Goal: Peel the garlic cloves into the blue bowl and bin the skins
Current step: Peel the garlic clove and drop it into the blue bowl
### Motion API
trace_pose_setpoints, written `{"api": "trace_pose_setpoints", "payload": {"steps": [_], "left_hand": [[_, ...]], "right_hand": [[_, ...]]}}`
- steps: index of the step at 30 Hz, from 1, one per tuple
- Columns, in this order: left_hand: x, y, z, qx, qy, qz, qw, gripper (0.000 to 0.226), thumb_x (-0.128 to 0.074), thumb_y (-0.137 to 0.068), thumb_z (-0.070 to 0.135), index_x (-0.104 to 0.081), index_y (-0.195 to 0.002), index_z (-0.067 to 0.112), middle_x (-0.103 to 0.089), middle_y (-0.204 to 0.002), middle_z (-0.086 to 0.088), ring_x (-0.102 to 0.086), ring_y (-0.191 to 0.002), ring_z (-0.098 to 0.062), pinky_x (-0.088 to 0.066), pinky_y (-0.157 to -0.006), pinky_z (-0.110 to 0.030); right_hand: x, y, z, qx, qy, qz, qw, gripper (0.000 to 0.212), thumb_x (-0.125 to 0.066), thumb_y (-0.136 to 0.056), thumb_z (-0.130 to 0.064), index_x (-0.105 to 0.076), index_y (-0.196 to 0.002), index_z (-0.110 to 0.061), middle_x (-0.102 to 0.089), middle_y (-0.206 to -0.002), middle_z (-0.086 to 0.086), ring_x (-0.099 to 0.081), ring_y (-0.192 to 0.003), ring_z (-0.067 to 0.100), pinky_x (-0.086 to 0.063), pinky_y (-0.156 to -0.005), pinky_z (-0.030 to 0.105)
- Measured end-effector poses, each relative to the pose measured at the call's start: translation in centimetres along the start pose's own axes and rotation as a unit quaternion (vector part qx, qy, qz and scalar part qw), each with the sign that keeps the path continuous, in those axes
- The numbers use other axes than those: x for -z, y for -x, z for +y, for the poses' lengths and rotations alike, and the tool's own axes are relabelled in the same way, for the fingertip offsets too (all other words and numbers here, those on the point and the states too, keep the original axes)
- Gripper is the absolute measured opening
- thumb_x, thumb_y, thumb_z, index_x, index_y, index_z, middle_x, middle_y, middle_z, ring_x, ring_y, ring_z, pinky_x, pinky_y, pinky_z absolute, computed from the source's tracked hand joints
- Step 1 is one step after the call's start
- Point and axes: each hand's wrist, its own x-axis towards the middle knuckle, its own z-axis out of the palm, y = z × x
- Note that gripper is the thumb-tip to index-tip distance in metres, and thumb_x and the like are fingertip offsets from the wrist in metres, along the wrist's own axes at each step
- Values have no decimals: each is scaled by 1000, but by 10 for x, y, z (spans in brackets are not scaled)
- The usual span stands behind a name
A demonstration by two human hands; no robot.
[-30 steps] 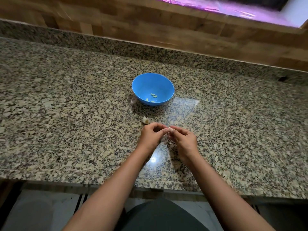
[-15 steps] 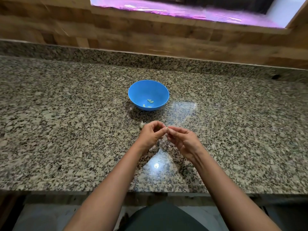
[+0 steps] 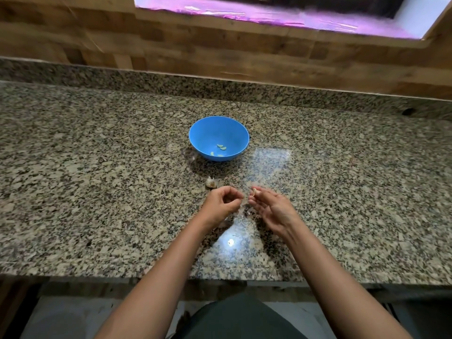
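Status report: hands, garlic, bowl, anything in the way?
Right hand pinches a clove; left hand curled, contents unclear. Blue bowl holds peeled cloves. Garlic chunk on counter by left hand, bowl unblocked.

One head-worn camera looks forward and down, close over the counter [image 3: 97,192].

counter [image 3: 97,192]: glossy speckled granite
wall [image 3: 220,45]: brown wood-look planks
window [image 3: 269,13]: purple glow up top
light: small glare [image 3: 230,241] on the stone
floor [image 3: 61,319]: pale
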Motion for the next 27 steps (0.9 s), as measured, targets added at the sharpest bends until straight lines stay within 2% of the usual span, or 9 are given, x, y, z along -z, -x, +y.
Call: {"api": "trace_pose_setpoints", "payload": {"steps": [3, 8, 12, 17, 23, 27], "left_hand": [[-5, -5, 4, 16, 12, 39, 999, 8, -60, -89, 4, -64, -92, 11, -64, -79, -2, -58, -71, -12, -51, -67, -22], [-12, -9, 13, 25, 59, 43, 997, 5, -62, -88, 8, -65, -92, 5, -67, -83, -5, -63, -68, -8, -51, -59, -16], [-14, -8, 15, 36, 98, 42, 994, 7, -63, -87, 5, -64, -92, 0, -67, -79, -6, -65, -59, -3, -50, -55, -14], [-15, -9, 15, 37, 112, 51, 992, 3, -64, -87, 5, -64, -84, 5, -65, -77, -6, -64, -60, -7, -51, -55, -18], [-11, -8, 17, 45, 132, 37, 989, 5, -62, -87, 3, -63, -82, 5, -65, -76, -5, -65, -61, -10, -55, -59, -22], [-12, -10, 15, 54, 122, 39, 990, 8, -61, -88, 5, -61, -81, 8, -64, -76, -5, -61, -64, -13, -55, -63, -26]], "right_hand": [[0, -1, 1, -1, 25, 3, 1000, 10, -51, -91, 3, -60, -95, 6, -63, -85, 18, -63, -73, 21, -58, -62, 22], [-1, 1, 3, 39, 79, -21, 996, 11, -54, -88, 5, -64, -89, 4, -67, -77, 17, -65, -61, 17, -58, -65, 26], [0, 3, 2, 94, 156, -30, 983, 10, -59, -85, 4, -67, -90, 3, -69, -84, 19, -65, -69, 22, -57, -71, 29], [2, 2, 1, 116, 206, -41, 971, 11, -60, -85, 3, -68, -93, 3, -68, -82, 19, -64, -69, 21, -56, -73, 31], [2, 1, -6, 105, 234, -63, 965, 12, -58, -86, 5, -68, -92, 2, -67, -83, 20, -63, -67, 19, -56, -72, 29], [1, 2, -7, 92, 215, -75, 969, 16, -55, -87, 8, -68, -92, 1, -68, -77, 15, -64, -64, 17, -57, -67, 25]]}}
